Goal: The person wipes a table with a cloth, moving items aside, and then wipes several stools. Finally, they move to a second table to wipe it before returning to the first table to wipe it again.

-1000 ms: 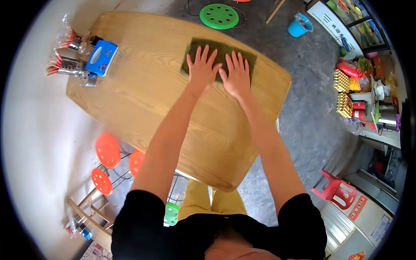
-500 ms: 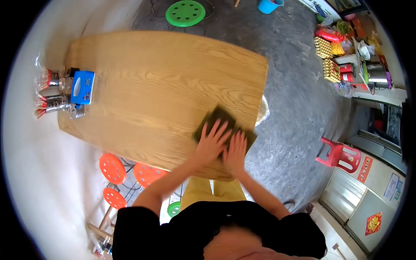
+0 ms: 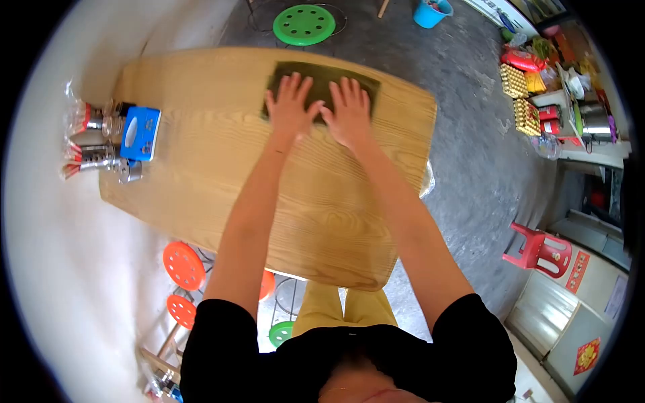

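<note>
A dark olive-green cloth (image 3: 325,75) is spread out near the far edge of the wooden table (image 3: 208,161). On its left half lies my left hand (image 3: 290,109), flat with the fingers spread. My right hand (image 3: 350,113) presses on the right half in the same way, palm down and fingers apart. The two thumbs almost meet at the middle of the cloth. Both arms reach far forward across the tabletop.
At the table's left end stand a blue tissue box (image 3: 141,134) and containers of chopsticks (image 3: 94,154). A green stool (image 3: 304,25) is beyond the far edge; orange stools (image 3: 183,265) sit at the near left. A red chair (image 3: 537,250) and egg trays (image 3: 514,82) are on the right.
Both hands have moved the cloth from the near right part of the table to the far edge. The cloth, skewed and bunched before, is now laid out straighter.
</note>
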The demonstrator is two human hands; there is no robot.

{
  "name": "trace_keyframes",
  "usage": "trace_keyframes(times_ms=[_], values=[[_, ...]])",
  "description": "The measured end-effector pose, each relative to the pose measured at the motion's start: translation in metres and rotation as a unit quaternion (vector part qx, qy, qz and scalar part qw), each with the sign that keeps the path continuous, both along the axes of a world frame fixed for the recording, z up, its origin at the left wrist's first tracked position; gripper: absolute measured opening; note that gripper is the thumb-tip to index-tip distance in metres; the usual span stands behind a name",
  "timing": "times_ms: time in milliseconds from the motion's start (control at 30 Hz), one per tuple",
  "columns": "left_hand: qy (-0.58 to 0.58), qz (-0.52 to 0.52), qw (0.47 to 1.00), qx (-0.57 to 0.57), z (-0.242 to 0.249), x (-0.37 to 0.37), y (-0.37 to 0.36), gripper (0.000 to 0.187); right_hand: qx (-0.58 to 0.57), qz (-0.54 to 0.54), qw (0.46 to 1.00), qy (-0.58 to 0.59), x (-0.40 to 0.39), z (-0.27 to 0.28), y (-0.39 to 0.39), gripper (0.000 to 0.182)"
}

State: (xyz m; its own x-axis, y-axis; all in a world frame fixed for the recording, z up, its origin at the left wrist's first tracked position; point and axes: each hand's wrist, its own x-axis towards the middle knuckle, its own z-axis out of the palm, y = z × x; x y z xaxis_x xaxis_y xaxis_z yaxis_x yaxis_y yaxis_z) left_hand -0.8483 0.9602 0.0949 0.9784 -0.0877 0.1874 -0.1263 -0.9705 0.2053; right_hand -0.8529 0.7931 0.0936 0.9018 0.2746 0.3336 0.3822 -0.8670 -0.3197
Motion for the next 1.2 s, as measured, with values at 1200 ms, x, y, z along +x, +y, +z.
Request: trace_keyframes(times_ms=[1200], values=[[0.136,0.221,0.954,-0.148,0.038,-0.423,-0.200,0.085,-0.094,0.419,0.887,0.169,-0.320,0.033,-0.178,0.092]])
